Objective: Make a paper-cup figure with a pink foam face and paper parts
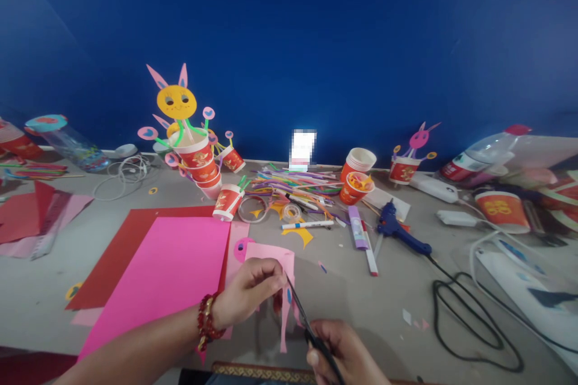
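Note:
Near the table's front edge my left hand (250,289) is closed on a light pink sheet of paper (271,251), pinching it between thumb and fingers. A narrow pink strip hangs down from that sheet, with a small blue shape beside it. My right hand (338,346) grips black-handled scissors (300,307), whose blades reach up to the paper close to my left fingertips. Left of my left hand lie a bright pink sheet (176,271) and, under it, a red sheet (121,246). A round magenta piece (241,248) with an eye shape sits behind the held paper.
Pipe cleaners (298,183) are heaped at the back middle. Decorated paper cups (196,153) with a yellow-faced figure stand left. A blue glue gun (400,228), its black cord (478,337) and a purple glue stick (357,227) lie right. A bottle (483,153) leans by the wall.

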The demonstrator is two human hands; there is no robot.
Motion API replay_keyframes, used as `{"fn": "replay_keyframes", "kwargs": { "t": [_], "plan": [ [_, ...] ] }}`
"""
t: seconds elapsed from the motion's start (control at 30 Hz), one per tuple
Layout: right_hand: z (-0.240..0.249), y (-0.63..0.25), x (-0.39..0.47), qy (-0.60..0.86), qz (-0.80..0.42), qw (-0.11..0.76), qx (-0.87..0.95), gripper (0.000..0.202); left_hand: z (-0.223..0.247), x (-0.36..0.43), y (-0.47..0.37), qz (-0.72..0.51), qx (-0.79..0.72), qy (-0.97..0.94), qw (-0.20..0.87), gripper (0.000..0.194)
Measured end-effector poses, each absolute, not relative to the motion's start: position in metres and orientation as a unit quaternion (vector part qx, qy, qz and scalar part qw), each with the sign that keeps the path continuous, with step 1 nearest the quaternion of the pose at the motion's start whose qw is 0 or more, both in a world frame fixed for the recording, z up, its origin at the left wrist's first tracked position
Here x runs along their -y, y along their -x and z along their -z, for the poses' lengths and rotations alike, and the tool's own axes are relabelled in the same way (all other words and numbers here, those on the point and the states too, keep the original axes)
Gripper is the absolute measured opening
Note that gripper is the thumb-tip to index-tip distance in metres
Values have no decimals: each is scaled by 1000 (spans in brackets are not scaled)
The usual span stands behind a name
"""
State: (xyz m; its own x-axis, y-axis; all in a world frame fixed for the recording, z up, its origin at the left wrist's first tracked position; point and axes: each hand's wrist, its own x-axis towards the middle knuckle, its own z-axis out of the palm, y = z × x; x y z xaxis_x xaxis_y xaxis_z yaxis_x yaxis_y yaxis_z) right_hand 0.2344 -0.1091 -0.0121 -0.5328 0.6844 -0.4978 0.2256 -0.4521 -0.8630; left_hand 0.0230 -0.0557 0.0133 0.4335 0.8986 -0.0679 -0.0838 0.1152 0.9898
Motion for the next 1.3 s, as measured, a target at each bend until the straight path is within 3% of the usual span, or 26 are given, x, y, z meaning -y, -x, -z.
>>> {"fn": "replay_keyframes", "kwargs": {
  "t": [0.23, 0.53, 0.87, 1.3],
  "plan": [
    [14, -230, 108, 476, -701, 167, 504, 42, -13, 57, -26, -386, -362, -536, 658, 41],
    [14, -229, 107, 475, -703, 226, 478, 54, -10, 62, -25, -351, -379, -600, 610, 37],
    [8, -236, 107, 416, -721, 201, 517, 69, -17, 61, -29, -359, -363, -590, 626, 30],
    [10, -235, 107, 399, -730, 195, 520, 70, -20, 61, -30, -362, -402, -626, 561, 24]
  ]
}}
